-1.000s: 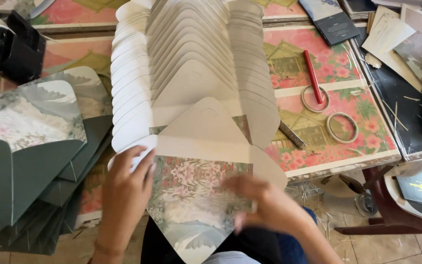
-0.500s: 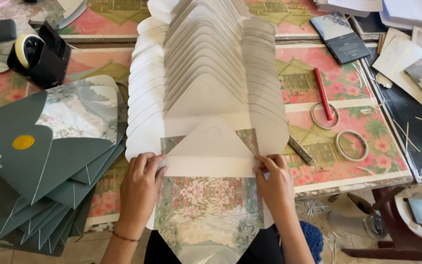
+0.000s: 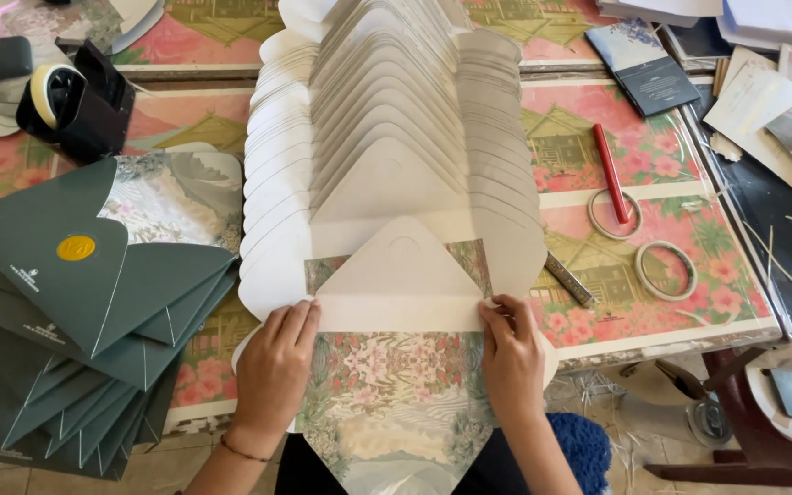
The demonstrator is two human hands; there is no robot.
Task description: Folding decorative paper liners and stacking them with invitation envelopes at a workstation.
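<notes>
nearest the camera, the floral-lined envelope (image 3: pixel 396 376) lies flat and unfolded at the near edge of the worktop (image 3: pixel 735 302), its white triangular flap pointing away and its lower flap hanging over the edge toward the person's lap. the left hand (image 3: pixel 272 367) presses flat on the envelope's left side flap, fingers together and laid down, clamped on nothing. the right hand (image 3: pixel 511 362) presses the right side flap the same way, fingers flat, fingertips at the fold line under the white flap.

left of the envelope, a fanned pile of dark green envelopes (image 3: pixel 66 312) lies overlapped, the top one bearing a round gold seal (image 3: pixel 76 247); one of them shows a pale patterned lining.

just beyond the envelope, a long overlapped row of white unfolded envelopes (image 3: pixel 387 137) runs away up the middle of the worktop, each flap tip stepped behind the next.

right of the envelope, a slim metal tool (image 3: pixel 568 279) lies just beside the white row, then two tape rings (image 3: pixel 665 269) and a red pen (image 3: pixel 610 172). farther right, loose cards and papers (image 3: pixel 763 92) are piled.

far left of the envelope, a black tape dispenser (image 3: pixel 80 101) stands with a pale roll in it.
</notes>
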